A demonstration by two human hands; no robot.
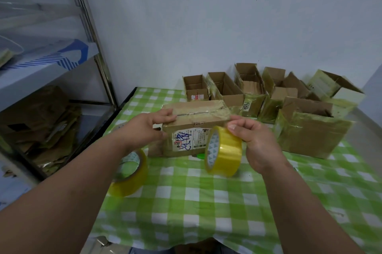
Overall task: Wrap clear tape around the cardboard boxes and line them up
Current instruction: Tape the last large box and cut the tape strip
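Counter: covered in a green-and-white checked cloth (206, 196), it carries everything named below.
Spare tape roll: a second yellowish roll (129, 173) lies on the cloth nearer than the sealed box and to its left, partly hidden under the left forearm.
Right hand: the right hand (255, 140) grips a roll of clear tape (224, 151) by its rim, thumb on top, holding it upright just in front of the sealed box's right end.
Left hand: the left hand (151, 127) clasps the sealed box's left end, fingers over its top edge and thumb on the front face.
Sealed box: the closed cardboard box (195, 127) stands mid-counter, its top seam taped and a printed label with blue scrawl on its front.
Green object: something small and green (200, 156) peeks out at the sealed box's base; what it is I can't tell.
Open boxes: a row of open cardboard boxes (256, 92) stands behind the sealed box, against the wall.
Big box: a larger open box (310, 131) sits right of the sealed box.
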